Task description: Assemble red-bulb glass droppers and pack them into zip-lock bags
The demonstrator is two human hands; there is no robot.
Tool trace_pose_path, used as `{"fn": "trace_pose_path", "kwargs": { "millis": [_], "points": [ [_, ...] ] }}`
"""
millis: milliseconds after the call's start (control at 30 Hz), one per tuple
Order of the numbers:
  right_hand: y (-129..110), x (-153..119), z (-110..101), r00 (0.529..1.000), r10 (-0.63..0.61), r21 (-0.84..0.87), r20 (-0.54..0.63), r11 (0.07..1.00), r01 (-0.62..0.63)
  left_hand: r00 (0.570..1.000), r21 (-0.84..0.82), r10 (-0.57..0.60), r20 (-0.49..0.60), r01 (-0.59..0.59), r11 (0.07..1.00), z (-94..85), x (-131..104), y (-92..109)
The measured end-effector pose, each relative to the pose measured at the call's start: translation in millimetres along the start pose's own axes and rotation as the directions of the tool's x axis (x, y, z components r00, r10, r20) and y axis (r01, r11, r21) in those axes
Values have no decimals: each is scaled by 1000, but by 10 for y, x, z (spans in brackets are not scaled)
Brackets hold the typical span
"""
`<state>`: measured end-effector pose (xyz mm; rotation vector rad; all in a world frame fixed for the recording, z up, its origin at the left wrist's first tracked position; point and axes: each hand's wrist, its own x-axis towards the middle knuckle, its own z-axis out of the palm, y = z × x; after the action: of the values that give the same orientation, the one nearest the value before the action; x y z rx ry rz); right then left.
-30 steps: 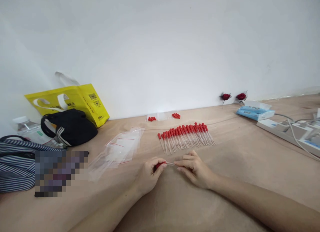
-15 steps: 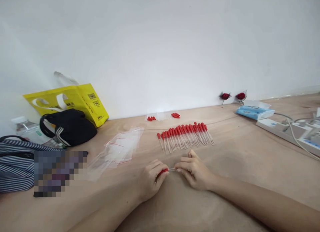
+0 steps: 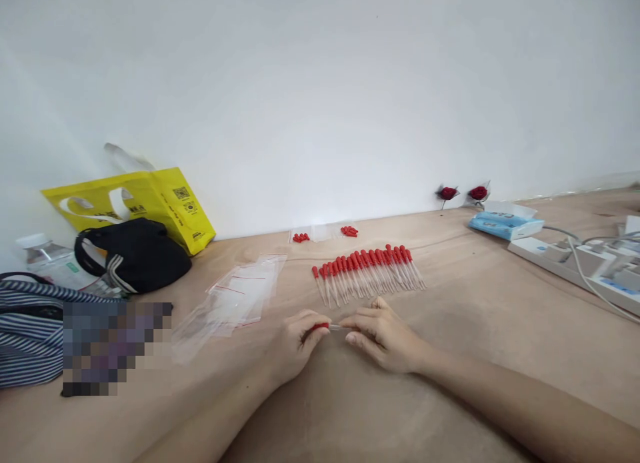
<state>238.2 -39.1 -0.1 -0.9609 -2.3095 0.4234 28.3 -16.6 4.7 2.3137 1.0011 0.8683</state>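
And here the left hand (image 3: pixel 297 343) is gripping a dropper (image 3: pixel 321 326) by its red bulb, while the clear tube (image 3: pixel 334 327) is pointing across at the right hand (image 3: pixel 384 336). The long axis is running sideways between the hands, on the near side of the row of droppers (image 3: pixel 367 270). The right fingertips are meeting the tube's far end; pinching or merely touching, I can't quite tell. That bulb's glowing bright, the tube's looking thin and see-through.

Bulbs (image 3: pixel 371 257) are red, the bag (image 3: pixel 150 195) yellow, fabric (image 3: pixel 30 346) striped.
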Motion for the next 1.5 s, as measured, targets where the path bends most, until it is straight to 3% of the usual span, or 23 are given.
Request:
{"fn": "trace_pose_path", "kwargs": {
  "millis": [100, 233, 300, 400, 500, 600, 833, 933, 1033, 1167, 1267, 1433, 1500],
  "points": [
    [32, -21, 13, 997, 24, 2, -72, 1000, -24, 962, -335, -256, -93, 212, 918, 20, 36, -30],
    [4, -21, 113, 989, 64, -14, -131, 998, -67, 828, -775, -548, -113, 272, 571, 107, 43, 4],
    [-31, -21, 132, 995, 33, -29, -95, 999, -36, 765, -849, -637, -98, 270, 454, 90, 43, 21],
    [-41, -45, 91, 998, 13, -60, -58, 998, -16, 713, -833, -694, -99, 322, 449, -59, 94, 0],
    [40, -90, 21, 994, 54, -89, -96, 994, -63, 724, -692, -688, -47, 473, 546, -243, 255, -89],
    [167, -119, -21, 985, 113, -102, -133, 987, -127, 736, -616, -675, -51, 509, 601, -313, 533, -222],
    [286, -103, -42, 985, 125, -164, -116, 976, -143, 736, -344, -677, 6, 637, 690, -134, 1189, -539],
    [262, -100, -48, 990, 110, -177, -92, 976, -125, 729, -226, -684, 7, 668, 710, -76, 1291, -641],
    [240, -101, -51, 992, 102, -187, -78, 976, -115, 751, -109, -659, -41, 653, 750, -72, 1305, -695],
    [236, -104, -59, 992, 100, -190, -76, 975, -113, 819, 57, -542, -189, 560, 827, -192, 1218, -638],
    [241, -108, -62, 993, 92, -182, -75, 978, -104, 862, 183, -423, -278, 480, 858, -402, 997, -541],
    [253, -112, -42, 995, 66, -176, -80, 981, -79, 891, 367, -290, -349, 415, 832, -899, 270, -518],
    [258, -109, -32, 995, 55, -178, -82, 982, -69, 917, 573, -184, -354, 368, 732, -1051, -58, -585]
  ]
}}
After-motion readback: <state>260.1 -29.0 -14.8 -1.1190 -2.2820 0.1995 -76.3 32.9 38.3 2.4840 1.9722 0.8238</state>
